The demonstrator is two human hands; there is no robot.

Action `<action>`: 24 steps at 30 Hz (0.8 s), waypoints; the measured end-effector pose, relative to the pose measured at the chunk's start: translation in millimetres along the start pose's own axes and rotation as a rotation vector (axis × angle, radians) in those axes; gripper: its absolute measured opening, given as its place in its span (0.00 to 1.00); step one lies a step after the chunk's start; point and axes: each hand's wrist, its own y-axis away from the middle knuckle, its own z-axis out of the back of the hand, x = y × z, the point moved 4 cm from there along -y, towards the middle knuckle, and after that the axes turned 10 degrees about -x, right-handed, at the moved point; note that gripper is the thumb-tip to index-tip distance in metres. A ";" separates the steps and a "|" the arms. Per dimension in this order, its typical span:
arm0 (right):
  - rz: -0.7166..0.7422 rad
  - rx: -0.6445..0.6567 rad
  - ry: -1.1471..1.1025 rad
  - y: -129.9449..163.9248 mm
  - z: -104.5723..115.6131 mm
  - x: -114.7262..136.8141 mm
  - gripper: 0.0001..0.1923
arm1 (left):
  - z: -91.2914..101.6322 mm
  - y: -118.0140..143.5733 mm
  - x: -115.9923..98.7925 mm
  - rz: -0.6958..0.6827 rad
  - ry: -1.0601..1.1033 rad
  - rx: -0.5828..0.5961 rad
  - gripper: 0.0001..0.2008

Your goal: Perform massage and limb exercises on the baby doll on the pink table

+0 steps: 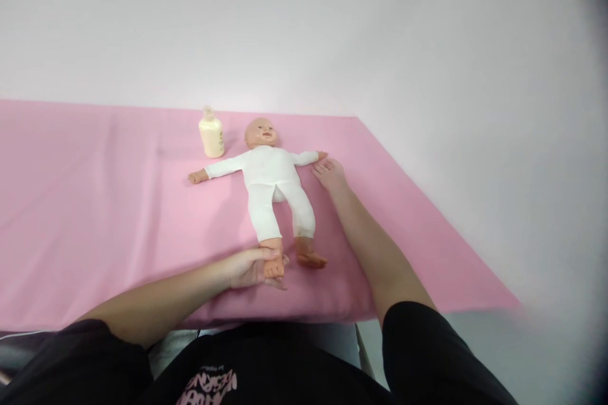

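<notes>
A baby doll (270, 168) in a white suit lies on its back, arms spread, with its head toward the wall. My left hand (251, 267) is closed round the doll's foot on the left, thumb across the ankle and fingers beneath. The doll's other foot (311, 258) rests free beside it. Fingers stretched out, my right hand (331, 176) lies on the cloth just below the doll's small hand (322, 155) on the right; I cannot tell whether they touch. Left of the doll's head stands a pale yellow pump bottle (211, 136).
Pink cloth (118, 202) covers the table, with soft folds on the left. A white wall (190, 25) rises behind the table. The table's right edge runs slantwise toward me, and its front edge is close to my body.
</notes>
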 end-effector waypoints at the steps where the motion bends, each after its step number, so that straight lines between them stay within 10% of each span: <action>1: 0.010 0.009 -0.018 -1.5 -0.2 -0.4 0.11 | -0.2 -0.4 0.4 -0.001 -0.017 -0.012 0.20; 13: -0.073 0.302 -0.177 8.7 -4.8 -6.4 0.06 | 0.2 3.8 3.1 -0.008 -0.097 -0.141 0.25; 24: -0.030 0.271 -0.146 2.4 -6.7 -8.3 0.10 | 12.3 5.5 4.8 -0.020 -0.230 -0.251 0.27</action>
